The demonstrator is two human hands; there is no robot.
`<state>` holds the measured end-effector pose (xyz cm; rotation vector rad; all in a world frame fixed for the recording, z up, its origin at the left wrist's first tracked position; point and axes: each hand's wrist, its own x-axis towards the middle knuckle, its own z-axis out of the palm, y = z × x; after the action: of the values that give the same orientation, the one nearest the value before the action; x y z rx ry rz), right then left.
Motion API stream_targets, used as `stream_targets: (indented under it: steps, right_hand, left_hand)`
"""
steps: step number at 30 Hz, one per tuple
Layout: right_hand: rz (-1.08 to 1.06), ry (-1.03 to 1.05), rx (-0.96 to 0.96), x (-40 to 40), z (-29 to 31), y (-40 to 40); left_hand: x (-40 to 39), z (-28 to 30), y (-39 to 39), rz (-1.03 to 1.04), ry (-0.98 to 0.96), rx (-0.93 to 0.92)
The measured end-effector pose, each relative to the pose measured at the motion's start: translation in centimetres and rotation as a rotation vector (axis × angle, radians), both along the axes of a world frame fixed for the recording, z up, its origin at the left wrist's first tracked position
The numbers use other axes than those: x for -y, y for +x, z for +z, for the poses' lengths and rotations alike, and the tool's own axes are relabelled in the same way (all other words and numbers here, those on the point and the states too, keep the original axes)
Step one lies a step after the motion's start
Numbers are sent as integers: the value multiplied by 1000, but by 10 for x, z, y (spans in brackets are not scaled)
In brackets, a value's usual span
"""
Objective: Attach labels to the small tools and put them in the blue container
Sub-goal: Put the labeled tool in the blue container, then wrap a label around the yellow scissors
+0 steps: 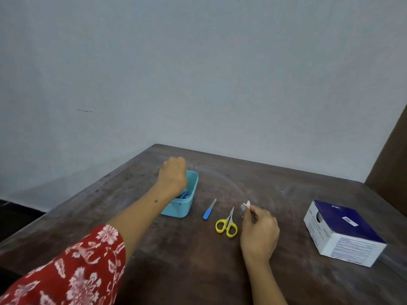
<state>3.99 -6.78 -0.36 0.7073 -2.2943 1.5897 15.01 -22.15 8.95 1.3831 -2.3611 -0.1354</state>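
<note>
Where the dark brown wooden table (220, 271) met the pale blue-grey wall (198, 73), its far corner pointed away from me, and the worn top showed pale scuffs and streaks. A brown panel (394, 159) rose at the right edge, and the floor to the left lay in shadow.

My left hand (172, 176) hung over the blue container (182, 208), which stood left of centre on the table. The fingers curled downward into the open top, but the back of the hand hid them, so I could not tell whether they held anything. A blue item (184, 195) showed inside the container, just beneath my wrist. My red floral sleeve (72, 269) filled the lower left corner.

Just right of the container lay a nail file (209, 210) with a blue handle, its metal tip pointing away from me. Beside it lay small scissors (227, 224) with yellow handles, blades closed. My right hand (259, 232) rested near the scissors, thumb and fingertips pinching a small white label (246, 205) raised off the table. Well apart to the right sat a white and dark blue cardboard box (343, 232).
</note>
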Motion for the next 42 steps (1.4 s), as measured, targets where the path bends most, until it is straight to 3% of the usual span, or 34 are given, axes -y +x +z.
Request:
stream_targets:
  steps: [3, 5, 8, 13, 23, 26, 34, 42]
  right_hand:
    - [-16, -101, 71, 0, 0, -4]
    - [-12, -138, 97, 0, 0, -5]
    - [14, -141, 84, 1, -3, -6]
    - [62, -273, 235, 2, -3, -5]
    - [91, -467, 370, 3, -1, -10]
    - [104, -525, 438, 5, 1, -14]
    - [150, -531, 531, 13, 6, -23]
    - [197, -484, 501, 11, 4, -22]
  left_hand:
    - [-31, 4, -3, -110, -136, -111]
    - [-61, -2, -12, -243, -107, -139]
    - [-103, -21, -21, -332, 28, 57]
    - [-119, -49, -29, -317, 57, 160]
    - [-113, -46, -40, -212, 179, -3]
    - [-104, -40, -42, -215, 213, -97]
    - [-96, -63, -36, -404, 103, -608]
    - [-89, -70, -41, -400, 97, -789]
